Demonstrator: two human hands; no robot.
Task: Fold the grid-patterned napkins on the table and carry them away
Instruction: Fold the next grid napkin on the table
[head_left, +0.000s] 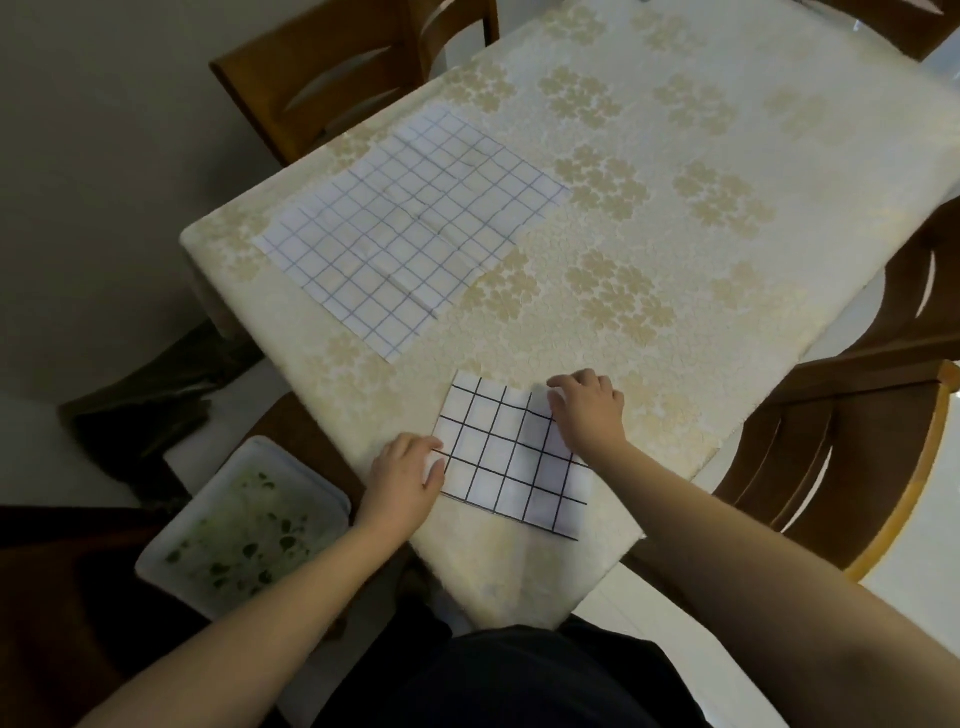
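pressing down on the folded napkin (511, 457), both hands work at the near corner of the table (675, 249). the left hand (405, 475) lies on the napkin's left edge with fingers fairly straight and close together, thumb spread toward the cloth; whether any fingertip tucks under the edge, i cannot tell. the right hand (589, 410) sits on the napkin's far right corner, its fingers bent at the knuckles with tips on the cloth, more pressing than gripping; a pinch is not visible.

the folded napkin is white with a bold black grid and lies flat on the cream, flower-patterned tablecloth (623, 322). a 2nd napkin, the unfolded napkin (415, 223), lies spread open farther along the table's left side, well apart from the hands, its grid fainter and crossed by crease lines.

wooden chairs (332, 78) stand round the table. a white tray (244, 525) with green leaf shapes rests beside the left forearm, below the table edge.

no brand, label or writing is readable anywhere.
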